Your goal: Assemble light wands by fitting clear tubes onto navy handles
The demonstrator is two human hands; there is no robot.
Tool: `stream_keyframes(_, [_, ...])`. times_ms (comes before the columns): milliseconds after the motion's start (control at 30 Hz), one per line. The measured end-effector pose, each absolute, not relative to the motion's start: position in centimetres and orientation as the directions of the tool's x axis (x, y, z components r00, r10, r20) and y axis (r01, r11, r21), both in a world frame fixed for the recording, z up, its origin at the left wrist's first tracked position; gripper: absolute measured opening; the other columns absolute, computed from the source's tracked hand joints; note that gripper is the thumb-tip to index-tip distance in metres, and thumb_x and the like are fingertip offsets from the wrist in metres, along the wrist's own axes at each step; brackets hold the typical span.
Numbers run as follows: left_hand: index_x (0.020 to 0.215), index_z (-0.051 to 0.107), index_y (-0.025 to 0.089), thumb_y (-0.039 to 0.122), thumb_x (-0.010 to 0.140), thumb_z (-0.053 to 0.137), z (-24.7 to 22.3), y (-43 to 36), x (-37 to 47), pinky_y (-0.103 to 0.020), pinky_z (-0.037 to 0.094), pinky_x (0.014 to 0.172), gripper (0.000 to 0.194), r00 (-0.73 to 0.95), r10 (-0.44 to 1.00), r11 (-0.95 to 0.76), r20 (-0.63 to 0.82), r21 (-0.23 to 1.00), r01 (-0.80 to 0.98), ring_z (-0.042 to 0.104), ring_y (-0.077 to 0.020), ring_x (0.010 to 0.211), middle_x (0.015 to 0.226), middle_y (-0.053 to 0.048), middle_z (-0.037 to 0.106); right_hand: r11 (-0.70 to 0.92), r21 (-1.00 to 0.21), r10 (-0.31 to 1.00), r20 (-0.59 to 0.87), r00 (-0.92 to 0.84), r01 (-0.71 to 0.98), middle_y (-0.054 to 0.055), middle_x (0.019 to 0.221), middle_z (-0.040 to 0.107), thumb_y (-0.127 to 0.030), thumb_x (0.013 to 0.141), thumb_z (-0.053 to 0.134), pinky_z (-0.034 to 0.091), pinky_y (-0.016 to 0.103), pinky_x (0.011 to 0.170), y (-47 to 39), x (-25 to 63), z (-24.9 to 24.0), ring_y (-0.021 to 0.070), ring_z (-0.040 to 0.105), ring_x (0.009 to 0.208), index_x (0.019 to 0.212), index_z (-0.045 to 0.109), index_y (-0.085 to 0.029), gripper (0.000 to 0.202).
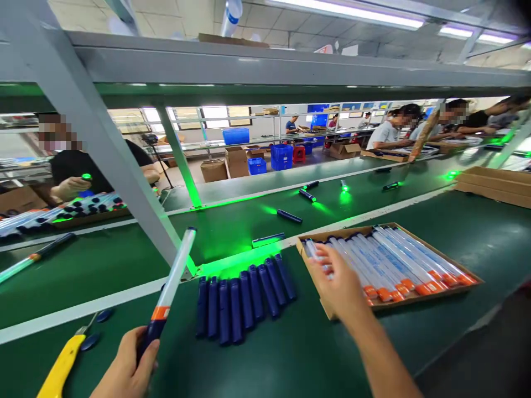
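Note:
My left hand (130, 359) is closed around the dark blue handle of a light stick (178, 265), which has an orange band and a whitish translucent tube. It is held tilted, tube end up. My right hand (336, 271) reaches over the left side of a shallow cardboard box (326, 301), its fingers curled round a clear tube (310, 249). Several more clear tubes with orange ends (385, 260) lie side by side in that box. Between my hands, several dark blue handles (236, 309) rest in a row on the green work surface, lit green at their far ends.
A yellow-handled tool (64, 362) and small dark discs (90, 341) lie at the lower left. Blue torch-like handles shining green (289, 216) are scattered on the green belt (232, 221). A slanted metal post (112, 149) stands ahead. Across it, a co-worker (78, 166) holds a green light.

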State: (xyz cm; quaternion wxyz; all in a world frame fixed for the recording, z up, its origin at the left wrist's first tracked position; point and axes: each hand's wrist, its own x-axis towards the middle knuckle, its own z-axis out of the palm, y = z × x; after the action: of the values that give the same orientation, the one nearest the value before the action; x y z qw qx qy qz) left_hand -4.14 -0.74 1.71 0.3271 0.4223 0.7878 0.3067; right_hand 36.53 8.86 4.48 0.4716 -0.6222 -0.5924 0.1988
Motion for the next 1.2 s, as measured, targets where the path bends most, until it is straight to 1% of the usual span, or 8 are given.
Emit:
stream_keyframes(100, [0.118,0.044,0.018,0.050,0.093,0.032,1.5,1.5,-4.7,-0.039,0.053,0.068,0.042,-0.429,0.885,0.462,-0.179,0.435,0.773,0.071,-0.0311,0.081,0.090,-0.012,0.070,-0.145,-0.522,0.936,0.203,0.287,0.841,0.018,0.120,0.065,-0.038,0.094,0.047,0.049,0.048,0.086,11.9,40.9,2.9,0.0341,0.065,0.101,0.127,0.058,-0.012,0.043])
stream_keyframes(233, [0.111,0.048,0.016,0.038,0.097,0.023,1.5,3.9,-1.9,-0.046,0.047,0.077,0.036,-0.413,0.895,0.441,-0.170,0.197,0.876,0.069,-0.0392,0.091,0.097,-0.020,0.071,-0.171,-0.342,0.979,0.051,0.199,0.924,0.017,0.119,0.067,-0.036,0.096,0.041,0.049,0.044,0.087,13.3,41.7,1.0,0.0350,0.065,0.108,0.128,0.058,-0.012,0.043])
stream_keyframes(400, [0.104,0.050,0.018,0.036,0.098,0.028,2.0,2.6,-0.1,-0.042,0.047,0.075,0.030,-0.379,0.898,0.420,-0.222,0.179,0.890,0.069,-0.0354,0.092,0.099,-0.017,0.072,-0.173,-0.377,0.984,-0.020,0.179,0.910,0.013,0.119,0.068,-0.040,0.097,0.038,0.050,0.041,0.083,13.1,41.1,-0.5,0.0322,0.067,0.105,0.131,0.058,-0.017,0.045])
stream_keyframes(533, [0.121,0.046,0.021,0.044,0.100,0.030,5.5,3.0,1.7,-0.035,0.050,0.076,0.035,-0.352,0.934,0.357,-0.068,0.253,0.899,0.070,-0.0274,0.096,0.112,-0.011,0.070,-0.189,-0.419,0.980,-0.019,0.199,0.888,0.013,0.118,0.068,-0.042,0.095,0.039,0.050,0.042,0.082,13.3,41.2,-0.7,0.0324,0.067,0.102,0.129,0.059,-0.015,0.048])
stream_keyframes(700, [0.120,0.055,0.018,0.036,0.103,0.038,9.7,15.2,5.7,-0.036,0.052,0.076,0.030,-0.232,0.972,0.229,0.030,0.078,0.970,0.070,-0.0256,0.091,0.104,-0.010,0.071,-0.152,-0.425,0.985,0.012,0.173,0.892,0.014,0.117,0.067,-0.042,0.095,0.037,0.050,0.042,0.078,13.2,41.1,-0.6,0.0324,0.067,0.098,0.129,0.059,-0.016,0.048])
stream_keyframes(867, [0.126,0.059,0.016,0.038,0.096,0.059,8.5,26.4,6.3,-0.048,0.053,0.094,0.037,-0.231,0.973,0.232,0.021,-0.047,0.972,0.063,-0.0244,0.109,0.125,-0.010,0.063,-0.120,-0.445,0.985,0.061,0.164,0.887,0.013,0.117,0.067,-0.042,0.096,0.038,0.051,0.042,0.079,13.1,41.3,-1.6,0.0311,0.068,0.095,0.127,0.060,-0.018,0.045])
stream_keyframes(1100, [0.121,0.062,0.016,0.034,0.094,0.063,5.5,24.9,4.1,-0.043,0.057,0.088,0.032,-0.082,0.974,0.055,-0.210,-0.130,0.990,0.065,-0.0224,0.104,0.122,-0.009,0.065,-0.097,-0.482,0.985,0.079,0.153,0.871,0.018,0.120,0.065,-0.037,0.094,0.043,0.051,0.044,0.085,13.4,41.2,-1.5,0.0338,0.065,0.105,0.129,0.060,-0.012,0.047])
stream_keyframes(1200, [0.118,0.063,0.016,0.034,0.094,0.064,5.3,22.9,3.1,-0.043,0.057,0.088,0.029,-0.039,0.971,0.019,-0.238,-0.088,0.996,0.066,-0.0218,0.102,0.118,-0.008,0.066,-0.179,-0.613,0.956,0.076,0.283,0.769,0.017,0.110,0.066,-0.041,0.090,0.048,0.052,0.046,0.083,13.0,42.1,0.3,0.0336,0.066,0.094,0.127,0.063,-0.012,0.050])
